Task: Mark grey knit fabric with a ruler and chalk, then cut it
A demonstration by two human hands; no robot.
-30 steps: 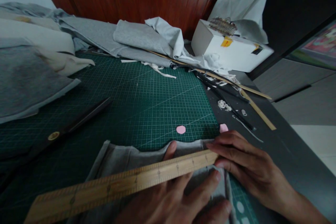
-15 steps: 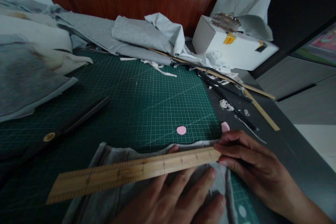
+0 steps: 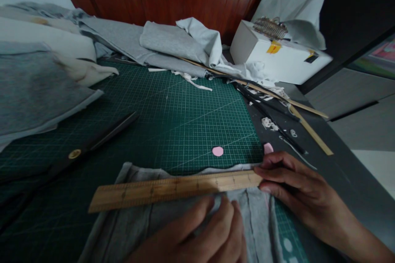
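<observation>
So, biggest thing first: a green gridded mat [image 3: 185, 119] covers most of the table. A pile [image 3: 173, 41] of grey fabric lies along its far side, and a separate grey panel [image 3: 37, 90] sits over on the left. The cloth [image 3: 123, 230] being worked on is spread on the near part of the mat, right under the left hand and reaching over to the right one. Far right there's a white box [image 3: 280, 57], well apart from both hands. The scissors [image 3: 74, 154] lie left of the cloth, blades pointing away.

The ruler [image 3: 175, 189] is wooden and runs across the cloth near its far edge, its left end poking out past the cloth's side. Its right end is pinched between thumb and fingers of the right hand [image 3: 304, 197]. The left hand [image 3: 200, 234] is just on the near side of the ruler, fingers bent and bunched over the cloth; can't tell if they're gripping anything.

Smallest stuff: one pink bit [image 3: 217, 151] on the mat just beyond the cloth, and another pink piece [image 3: 268, 148] right by the right hand's knuckles.
</observation>
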